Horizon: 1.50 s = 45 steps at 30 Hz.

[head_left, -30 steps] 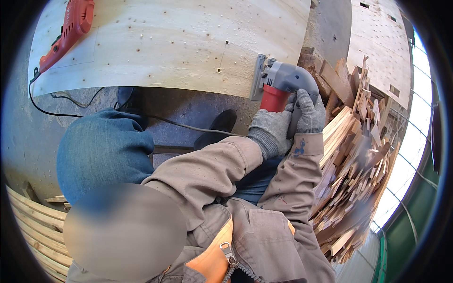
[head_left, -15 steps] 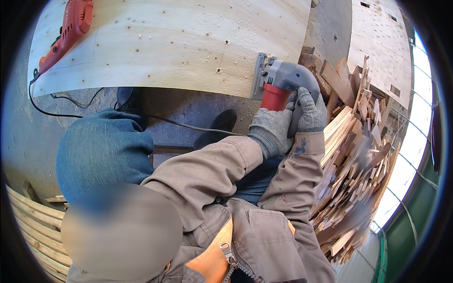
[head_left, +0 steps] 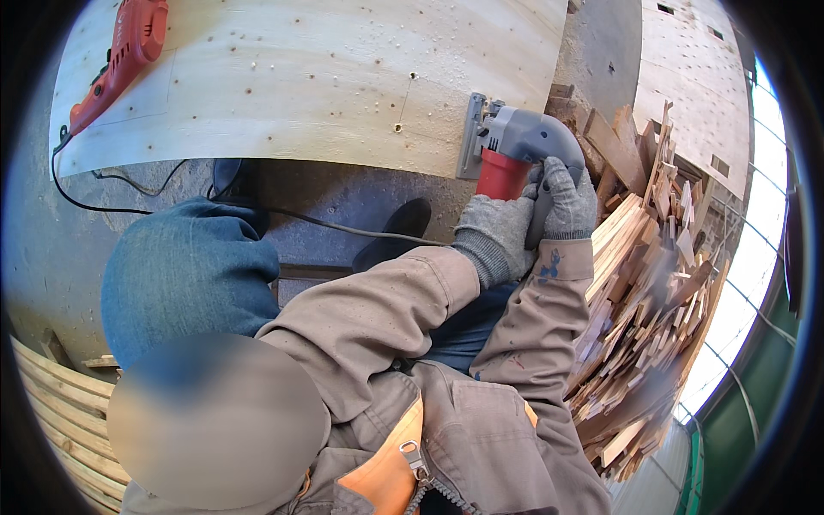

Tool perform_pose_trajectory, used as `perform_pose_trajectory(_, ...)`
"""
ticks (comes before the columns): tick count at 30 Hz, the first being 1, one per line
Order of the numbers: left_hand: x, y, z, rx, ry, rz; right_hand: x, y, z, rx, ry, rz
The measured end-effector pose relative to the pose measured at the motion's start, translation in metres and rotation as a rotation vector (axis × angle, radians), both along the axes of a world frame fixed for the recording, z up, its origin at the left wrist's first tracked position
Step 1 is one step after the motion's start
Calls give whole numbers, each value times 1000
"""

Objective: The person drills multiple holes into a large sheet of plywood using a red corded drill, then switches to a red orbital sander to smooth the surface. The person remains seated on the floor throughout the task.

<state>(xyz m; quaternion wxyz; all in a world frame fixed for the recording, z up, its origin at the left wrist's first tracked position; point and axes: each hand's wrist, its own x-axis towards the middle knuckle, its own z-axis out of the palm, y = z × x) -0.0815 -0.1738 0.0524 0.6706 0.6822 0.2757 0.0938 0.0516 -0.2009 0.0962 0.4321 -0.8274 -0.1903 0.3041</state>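
Observation:
A grey and red jigsaw sits at the near right corner of a pale plywood sheet, tipped so that its flat metal base stands up on edge. My left hand, in a grey knit glove, is closed around the jigsaw's red rear body. My right hand, gloved alike, is wrapped round the dark grey handle. The palms and several fingertips are hidden behind the tool. I cannot tell how the blade meets the sheet.
A red power tool lies at the sheet's far left, its black cord trailing off the edge. Scrap wood is heaped at the right. Another holed board lies beyond it. Stacked slats are at the lower left.
The jigsaw and both hands have shifted very slightly, the base a little farther from me. My grip on it is the same.

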Motion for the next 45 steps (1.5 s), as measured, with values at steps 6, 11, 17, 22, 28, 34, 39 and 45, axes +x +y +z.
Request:
perform_pose_trajectory(6,1,3,-1,15,0,1,0,4,-1,13,10,14)
perform_pose_trajectory(11,2,5,0,4,9,-10,1,5,0,-2,9,35)
perform_pose_trajectory(17,4,3,-3,27,-8,14,3,7,0,14,43,31)
perform_pose_trajectory(22,3,7,0,4,0,3,1,8,1,13,58,0)
perform_pose_trajectory(28,6,3,-6,32,-15,22,2,9,0,5,47,1)
perform_pose_trajectory(34,7,4,-5,23,-3,10,3,9,0,1,39,0)
perform_pose_trajectory(39,6,7,-4,17,6,-6,3,11,0,-6,33,7)
perform_pose_trajectory(45,6,9,-3,12,20,-14,7,9,-2,1,40,15)
